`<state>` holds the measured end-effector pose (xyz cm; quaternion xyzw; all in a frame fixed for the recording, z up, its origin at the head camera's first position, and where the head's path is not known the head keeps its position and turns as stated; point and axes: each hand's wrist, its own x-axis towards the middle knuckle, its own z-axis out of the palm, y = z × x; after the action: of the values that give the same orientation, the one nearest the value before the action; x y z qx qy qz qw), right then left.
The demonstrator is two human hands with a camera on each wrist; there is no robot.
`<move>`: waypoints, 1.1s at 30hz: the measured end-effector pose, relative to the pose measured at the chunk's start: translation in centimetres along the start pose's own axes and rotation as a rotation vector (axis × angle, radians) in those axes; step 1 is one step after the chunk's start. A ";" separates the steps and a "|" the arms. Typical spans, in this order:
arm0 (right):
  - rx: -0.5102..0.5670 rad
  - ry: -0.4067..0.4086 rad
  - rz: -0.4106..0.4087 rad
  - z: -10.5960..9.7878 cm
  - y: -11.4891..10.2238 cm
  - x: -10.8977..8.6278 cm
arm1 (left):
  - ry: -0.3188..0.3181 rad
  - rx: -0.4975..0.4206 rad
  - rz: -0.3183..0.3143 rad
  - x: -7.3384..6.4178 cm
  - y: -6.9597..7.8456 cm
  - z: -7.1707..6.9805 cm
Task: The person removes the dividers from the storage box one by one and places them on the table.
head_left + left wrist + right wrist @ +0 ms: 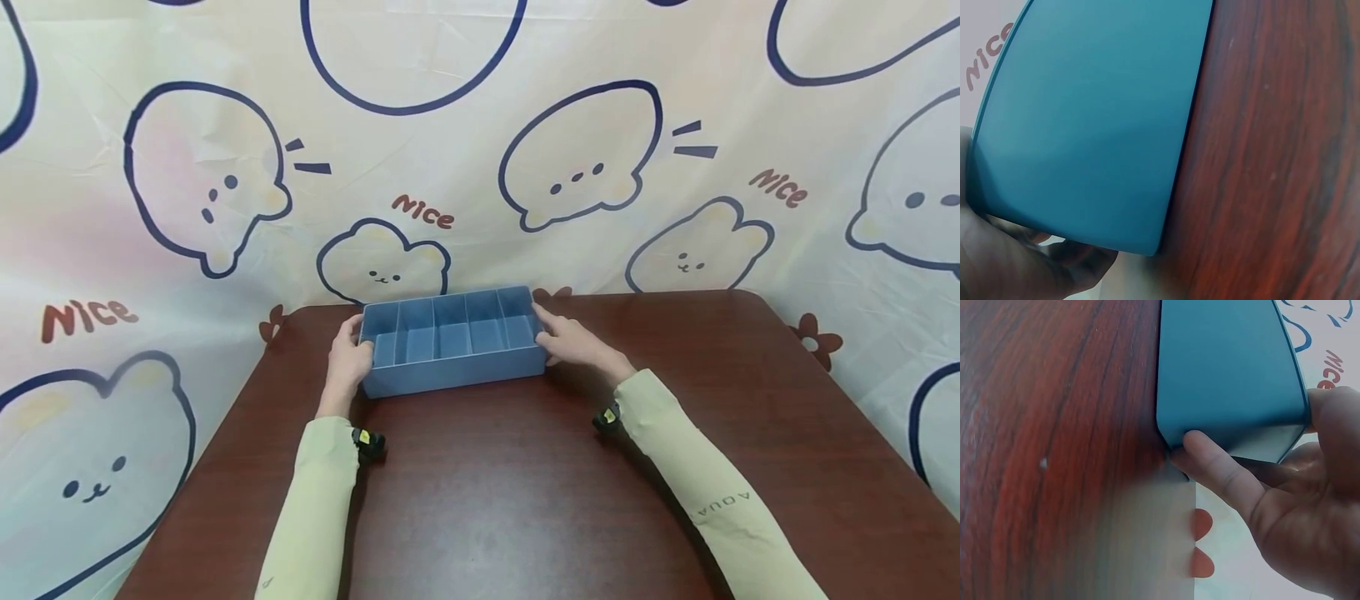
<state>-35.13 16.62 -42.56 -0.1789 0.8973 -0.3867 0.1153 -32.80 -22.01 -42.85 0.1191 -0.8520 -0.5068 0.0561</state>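
A blue divided storage box point(456, 373) stands near the far edge of the brown table, its open top showing several compartments in a row. At its left end my left hand point(349, 360) grips the end wall, thumb at the rim. My right hand point(576, 340) holds the opposite end. The left wrist view shows the box's smooth front wall point(1091, 125), with the left hand's fingers point(1088, 265) bent under the end. In the right wrist view, one finger point(1225, 469) lies along the lower corner while the thumb is up by the rim.
The dark wood table point(480, 492) runs from the box toward me. Behind and at the sides hangs a pale cloth point(480, 183) printed with cartoon bears and lettering. A small black wrist device point(369, 444) sits at the left cuff, another point(607, 418) at the right.
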 end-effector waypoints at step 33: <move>0.035 -0.015 0.020 -1.8 1.7 -2.0 | -0.012 0.013 0.041 -0.6 0.8 2.2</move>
<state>-34.35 19.70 -42.42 -0.1707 0.8913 -0.3999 0.1291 -32.80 -19.63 -43.15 0.0987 -0.8579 -0.5007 0.0604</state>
